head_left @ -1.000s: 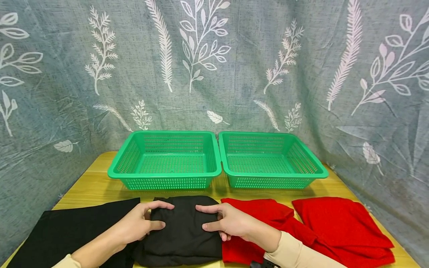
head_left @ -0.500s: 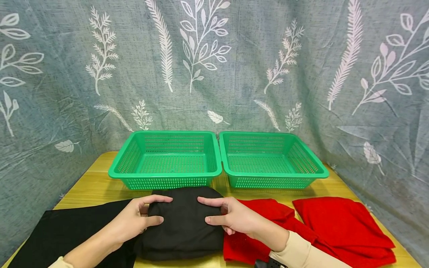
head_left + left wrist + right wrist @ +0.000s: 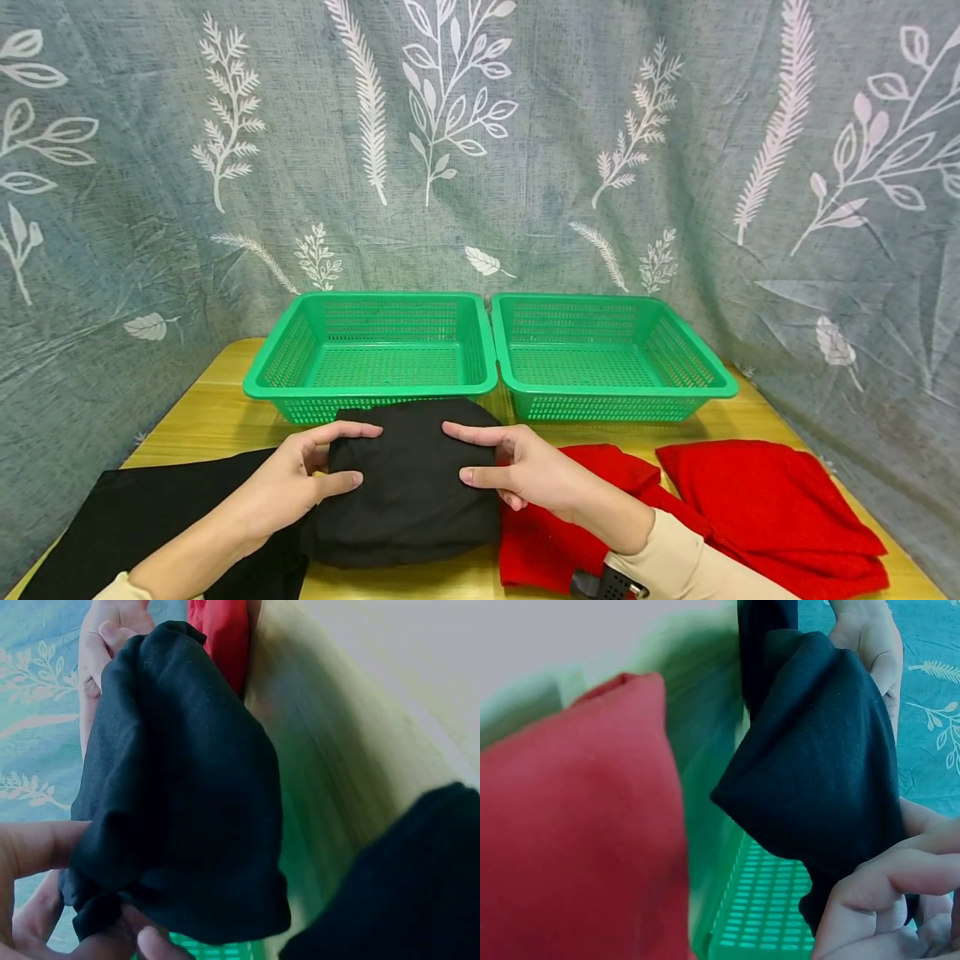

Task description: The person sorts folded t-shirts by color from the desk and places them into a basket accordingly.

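A folded black cloth (image 3: 408,492) hangs between the two hands, just in front of the left basket. Its left side is gripped by my left hand (image 3: 288,475), thumb and index finger on top and the other fingers underneath. My right hand (image 3: 528,467) grips the right side the same way. In the left wrist view the black cloth (image 3: 195,772) hangs apart from the table, its lower folds bunched by the fingers. The right wrist view shows curled right-hand fingers (image 3: 892,892) pinching the edge of the black cloth (image 3: 825,750).
Two green plastic baskets, a left one (image 3: 367,390) and a right one (image 3: 615,390), stand side by side at the back of the wooden table (image 3: 202,417). Another black cloth (image 3: 120,525) lies at left. Two red cloths (image 3: 555,533) (image 3: 772,508) lie at right.
Both hands have lifted the folded black cloth and moved it away from me, toward the left basket. Its far edge now overlaps the basket's front wall in the head view.
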The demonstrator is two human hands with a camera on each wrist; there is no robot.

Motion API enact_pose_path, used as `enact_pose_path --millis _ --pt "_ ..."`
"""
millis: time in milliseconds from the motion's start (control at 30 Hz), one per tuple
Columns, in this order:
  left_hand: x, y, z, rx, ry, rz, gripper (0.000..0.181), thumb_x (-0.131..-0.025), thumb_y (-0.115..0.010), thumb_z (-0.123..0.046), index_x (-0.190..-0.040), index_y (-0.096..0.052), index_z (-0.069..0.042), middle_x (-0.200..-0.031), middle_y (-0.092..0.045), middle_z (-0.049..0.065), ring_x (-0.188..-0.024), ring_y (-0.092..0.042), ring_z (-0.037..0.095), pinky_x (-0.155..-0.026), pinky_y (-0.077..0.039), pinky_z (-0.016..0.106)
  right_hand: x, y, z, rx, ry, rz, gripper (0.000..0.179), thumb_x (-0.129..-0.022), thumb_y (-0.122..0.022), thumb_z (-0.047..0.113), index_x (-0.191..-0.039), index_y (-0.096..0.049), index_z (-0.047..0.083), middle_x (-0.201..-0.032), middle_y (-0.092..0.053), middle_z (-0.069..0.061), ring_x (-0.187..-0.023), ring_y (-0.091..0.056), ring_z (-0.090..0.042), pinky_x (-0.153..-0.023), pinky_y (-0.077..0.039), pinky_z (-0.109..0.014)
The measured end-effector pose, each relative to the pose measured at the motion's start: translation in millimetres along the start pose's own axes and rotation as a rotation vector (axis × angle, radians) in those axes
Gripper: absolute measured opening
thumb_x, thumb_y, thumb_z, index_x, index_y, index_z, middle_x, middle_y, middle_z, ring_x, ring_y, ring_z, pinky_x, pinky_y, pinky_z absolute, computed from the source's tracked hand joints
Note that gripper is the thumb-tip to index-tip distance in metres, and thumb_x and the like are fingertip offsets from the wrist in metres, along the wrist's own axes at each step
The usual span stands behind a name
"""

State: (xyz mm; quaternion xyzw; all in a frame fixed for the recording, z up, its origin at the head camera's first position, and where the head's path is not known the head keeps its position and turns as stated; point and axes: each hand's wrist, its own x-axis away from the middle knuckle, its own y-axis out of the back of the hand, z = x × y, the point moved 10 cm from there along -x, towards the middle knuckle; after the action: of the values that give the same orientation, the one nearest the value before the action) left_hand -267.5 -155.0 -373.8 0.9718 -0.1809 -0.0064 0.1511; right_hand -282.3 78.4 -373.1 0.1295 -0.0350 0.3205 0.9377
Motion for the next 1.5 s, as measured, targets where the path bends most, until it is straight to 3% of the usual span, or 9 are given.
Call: enact_pose_path --millis 167,367,733,867,1100,1200,1333,1500 --pt "1.4 3.2 -7.5 0.019 -0.023 -0.019 0.056 -0.098 -0.078 -0.014 -0.152 -0.061 -0.015 -0.123 -0.075 0.015 -0.104 -0.073 0.027 -0.088 -0.062 0.035 -0.5 2.2 5.9 -0.007 0.010 -0.003 0.061 -0.100 -0.077 0.015 -0.156 -0.058 0.031 -0.054 -0.045 0.003 -0.046 -0.040 -0.013 -0.052 -0.035 -0.024" --pt "1.6 9.3 -13.8 0.018 -0.026 -0.064 0.055 -0.098 -0.078 -0.014 -0.150 -0.062 -0.018 -0.144 -0.064 0.018 -0.108 -0.071 0.026 -0.091 -0.060 0.034 -2.7 6.5 12.3 0.012 0.025 -0.012 0.061 -0.101 -0.077 0.017 -0.156 -0.058 0.034 -0.057 -0.044 0.002 -0.047 -0.042 -0.014 -0.054 -0.037 -0.024" --pt "-2.7 22.8 -32.8 -0.012 -0.085 -0.090 0.053 -0.099 -0.078 -0.017 -0.150 -0.062 -0.019 -0.154 -0.056 0.017 -0.114 -0.069 0.028 -0.092 -0.061 0.034 -11.8 16.0 28.7 0.051 0.055 -0.030 0.061 -0.100 -0.077 0.020 -0.154 -0.058 0.040 -0.065 -0.050 -0.003 -0.051 -0.044 -0.016 -0.054 -0.037 -0.025" --pt "-4.7 28.2 -42.5 -0.029 -0.128 -0.095 0.053 -0.099 -0.077 -0.016 -0.150 -0.062 -0.018 -0.151 -0.057 0.018 -0.112 -0.068 0.029 -0.089 -0.062 0.034 -15.9 20.8 36.5 0.062 0.068 -0.035 0.060 -0.101 -0.077 0.021 -0.154 -0.058 0.040 -0.083 -0.063 -0.006 -0.052 -0.043 -0.017 -0.055 -0.039 -0.025" --pt "-13.1 39.0 -53.7 -0.045 -0.159 -0.100 0.053 -0.100 -0.077 -0.017 -0.151 -0.061 -0.019 -0.146 -0.060 0.020 -0.109 -0.071 0.026 -0.086 -0.063 0.035 -25.8 29.5 50.7 0.076 0.096 -0.031 0.061 -0.101 -0.076 0.019 -0.155 -0.058 0.041 -0.091 -0.068 -0.011 -0.051 -0.043 -0.019 -0.053 -0.038 -0.025" --pt "-18.5 44.2 -56.3 -0.048 -0.171 -0.098 0.054 -0.100 -0.077 -0.017 -0.151 -0.061 -0.019 -0.146 -0.061 0.020 -0.109 -0.072 0.024 -0.086 -0.064 0.036 -31.3 32.1 55.5 0.053 0.097 -0.026 0.061 -0.102 -0.075 0.016 -0.155 -0.057 0.040 -0.113 -0.073 -0.013 -0.050 -0.041 -0.019 -0.051 -0.035 -0.025" --pt "-25.2 51.9 -57.9 -0.064 -0.171 -0.101 0.054 -0.101 -0.076 -0.017 -0.153 -0.060 -0.020 -0.145 -0.061 0.020 -0.111 -0.071 0.025 -0.086 -0.064 0.037 -37.6 37.2 60.3 0.065 0.090 -0.039 0.061 -0.102 -0.076 0.017 -0.154 -0.058 0.042 -0.131 -0.066 -0.014 -0.052 -0.040 -0.017 -0.052 -0.036 -0.024" --pt "-32.0 61.6 -58.0 -0.112 -0.155 -0.115 0.056 -0.101 -0.076 -0.022 -0.155 -0.061 -0.025 -0.149 -0.061 0.016 -0.118 -0.066 0.022 -0.088 -0.063 0.034 -47.0 43.9 64.8 0.116 0.091 -0.056 0.059 -0.101 -0.077 0.020 -0.152 -0.059 0.045 -0.106 -0.063 -0.012 -0.055 -0.041 -0.018 -0.055 -0.039 -0.025"
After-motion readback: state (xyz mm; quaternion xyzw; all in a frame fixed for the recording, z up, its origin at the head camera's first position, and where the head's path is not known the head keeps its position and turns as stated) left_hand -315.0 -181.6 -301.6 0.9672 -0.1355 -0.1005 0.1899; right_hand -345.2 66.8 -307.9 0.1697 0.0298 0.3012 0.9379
